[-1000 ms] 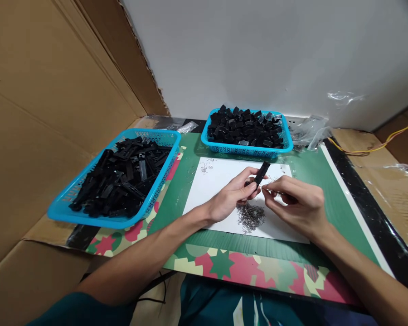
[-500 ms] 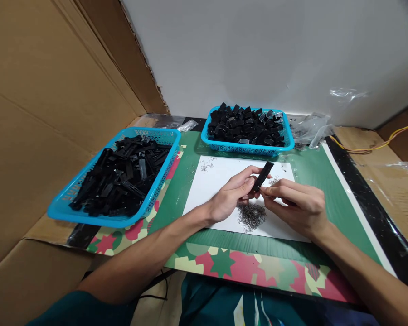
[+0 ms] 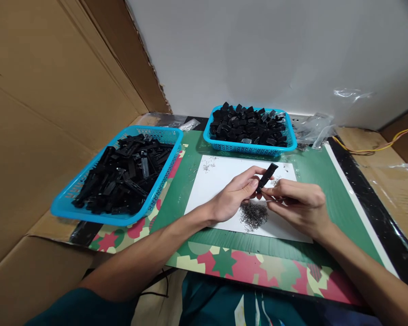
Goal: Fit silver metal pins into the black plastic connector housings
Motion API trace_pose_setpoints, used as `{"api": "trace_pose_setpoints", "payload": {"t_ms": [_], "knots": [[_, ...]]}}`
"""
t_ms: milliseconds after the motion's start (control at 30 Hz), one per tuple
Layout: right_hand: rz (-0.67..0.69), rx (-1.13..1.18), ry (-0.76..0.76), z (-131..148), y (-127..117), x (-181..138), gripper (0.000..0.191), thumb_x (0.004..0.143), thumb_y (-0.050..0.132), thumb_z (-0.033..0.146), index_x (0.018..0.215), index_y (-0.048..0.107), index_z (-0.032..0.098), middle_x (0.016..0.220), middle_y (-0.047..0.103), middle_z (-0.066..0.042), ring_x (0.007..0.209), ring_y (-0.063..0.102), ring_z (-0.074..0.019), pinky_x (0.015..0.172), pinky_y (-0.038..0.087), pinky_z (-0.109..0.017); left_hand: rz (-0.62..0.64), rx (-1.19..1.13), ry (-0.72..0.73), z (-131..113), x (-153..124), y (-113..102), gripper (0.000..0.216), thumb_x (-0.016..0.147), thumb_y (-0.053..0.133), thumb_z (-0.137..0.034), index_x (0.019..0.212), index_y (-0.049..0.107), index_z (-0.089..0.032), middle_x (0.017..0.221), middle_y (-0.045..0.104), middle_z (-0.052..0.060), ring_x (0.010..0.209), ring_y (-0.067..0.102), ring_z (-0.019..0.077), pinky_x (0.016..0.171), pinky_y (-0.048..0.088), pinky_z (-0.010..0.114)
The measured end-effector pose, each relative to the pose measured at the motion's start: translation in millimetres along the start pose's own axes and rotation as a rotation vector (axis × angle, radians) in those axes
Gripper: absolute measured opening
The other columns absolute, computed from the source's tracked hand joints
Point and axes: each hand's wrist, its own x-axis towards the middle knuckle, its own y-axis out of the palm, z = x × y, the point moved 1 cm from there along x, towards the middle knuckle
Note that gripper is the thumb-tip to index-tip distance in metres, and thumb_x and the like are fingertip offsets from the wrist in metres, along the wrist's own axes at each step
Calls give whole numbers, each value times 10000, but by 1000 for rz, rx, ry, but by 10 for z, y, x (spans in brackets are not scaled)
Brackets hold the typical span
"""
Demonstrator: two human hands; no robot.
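My left hand [image 3: 236, 195] is closed around the lower end of a long black plastic piece [image 3: 267, 174], which points up and to the right over a white sheet [image 3: 211, 181]. My right hand [image 3: 297, 203] meets it from the right, fingers pinched against the piece's lower end; whatever small thing they hold is too tiny to make out. A heap of small metal springs or clips [image 3: 253, 214] lies on the sheet just below both hands.
A blue basket [image 3: 68, 201] of long black parts stands at the left; a second blue basket [image 3: 250, 148] of shorter black parts stands behind the sheet. Clear plastic bags [image 3: 313, 129] lie at the back right, cardboard walls on the left, a green mat [image 3: 329, 199] beneath.
Both hands and the black piece have drifted slightly right and up in view. The right fingers stay pinched at the piece's lower end.
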Motion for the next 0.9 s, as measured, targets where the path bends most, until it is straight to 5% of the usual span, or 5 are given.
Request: {"api": "trace_pose_setpoints", "payload": {"t_ms": [467, 900], "knots": [[8, 84, 132, -44, -29, -1, 110, 852, 726, 91, 880, 790, 175, 676, 695, 4, 502, 481, -89, 461, 346, -236, 47, 248, 164, 57, 19, -70, 362, 1073, 491, -424, 1327, 608, -194, 1133, 619, 81, 917, 553, 187, 857, 456, 304], [-24, 116, 163, -56, -47, 2, 101, 852, 762, 111, 873, 801, 202, 674, 714, 3, 496, 488, -95, 457, 344, -251, -27, 310, 174, 73, 0, -59, 369, 1084, 467, -412, 1368, 570, -201, 1149, 639, 90, 1012, 596, 217, 873, 478, 335]]}}
